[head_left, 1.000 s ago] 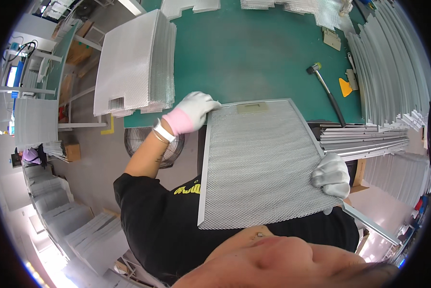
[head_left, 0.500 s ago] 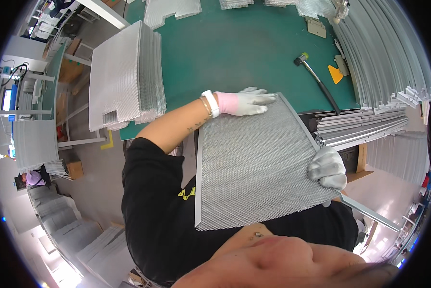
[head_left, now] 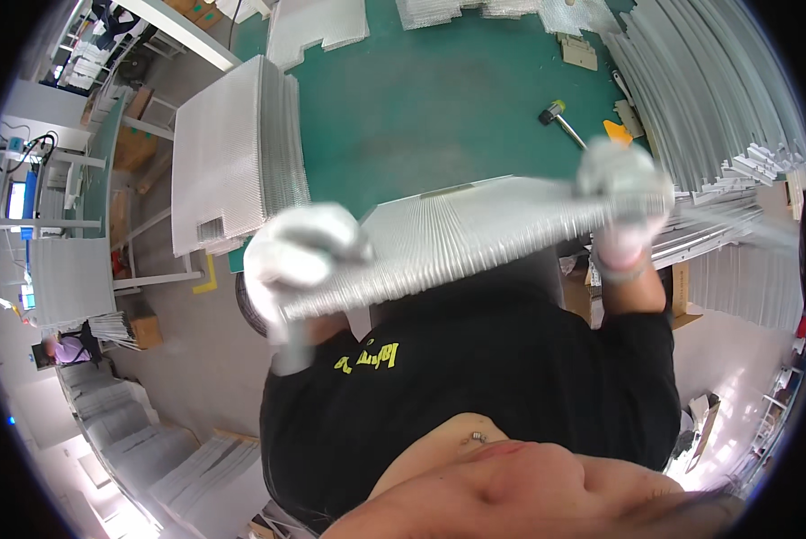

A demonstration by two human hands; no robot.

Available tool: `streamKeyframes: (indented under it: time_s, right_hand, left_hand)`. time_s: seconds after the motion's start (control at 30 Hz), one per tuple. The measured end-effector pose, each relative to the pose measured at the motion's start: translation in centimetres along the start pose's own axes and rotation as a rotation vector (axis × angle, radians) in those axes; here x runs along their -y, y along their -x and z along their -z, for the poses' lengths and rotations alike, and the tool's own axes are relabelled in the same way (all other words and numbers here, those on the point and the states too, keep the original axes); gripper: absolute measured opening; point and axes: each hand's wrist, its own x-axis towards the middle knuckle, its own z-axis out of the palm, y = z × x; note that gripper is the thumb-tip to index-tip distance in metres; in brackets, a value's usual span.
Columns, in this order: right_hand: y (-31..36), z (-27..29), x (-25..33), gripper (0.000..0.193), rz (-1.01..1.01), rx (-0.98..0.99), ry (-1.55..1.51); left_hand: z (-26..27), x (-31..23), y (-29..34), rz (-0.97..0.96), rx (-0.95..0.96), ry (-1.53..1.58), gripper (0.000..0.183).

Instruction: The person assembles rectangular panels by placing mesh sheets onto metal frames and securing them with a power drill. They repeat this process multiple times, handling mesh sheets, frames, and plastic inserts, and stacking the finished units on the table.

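Both my hands wear white gloves and are blurred by motion. Between them a silver expanded-mesh panel (head_left: 475, 229) is held up, tilted, its near edge showing the open mesh. My left hand (head_left: 300, 251) is closed around the panel's left end. My right hand (head_left: 623, 184) grips the right end, over the green table's (head_left: 403, 117) near right side. A smeared pale metal strip (head_left: 735, 223) runs out to the right from my right hand; whether that hand holds it as well I cannot make out.
A tall stack of mesh sheets (head_left: 219, 153) stands at the table's left edge. More mesh sheets (head_left: 318, 31) lie along the far side. A hammer (head_left: 560, 123), a yellow scraper-like piece (head_left: 617, 132) and long stacked metal strips (head_left: 708, 99) are on the right.
My left hand has moved from the panel's far edge to its left end. The panel has tilted up from lying nearly flat, and my right hand has risen with it.
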Motion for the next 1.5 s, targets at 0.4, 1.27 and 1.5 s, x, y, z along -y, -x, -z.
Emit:
streamKeyframes:
  time_s: [0.4,1.27,1.5]
  right_hand:
    - [-1.7,-0.7,-2.0,0.032,-0.066,-0.096,-0.029]
    - [8.5,-0.9,3.7,0.036,0.099,0.134,0.055]
    - [2.9,-0.9,1.7,0.028,0.003,0.096,0.063]
  left_hand:
    - [-1.3,1.2,0.2,-0.188,-0.250,-0.436,0.019]
    - [3.0,8.2,9.2,0.611,0.450,-1.108,0.045]
    - [0.7,1.3,5.6,0.000,0.062,-0.450,0.023]
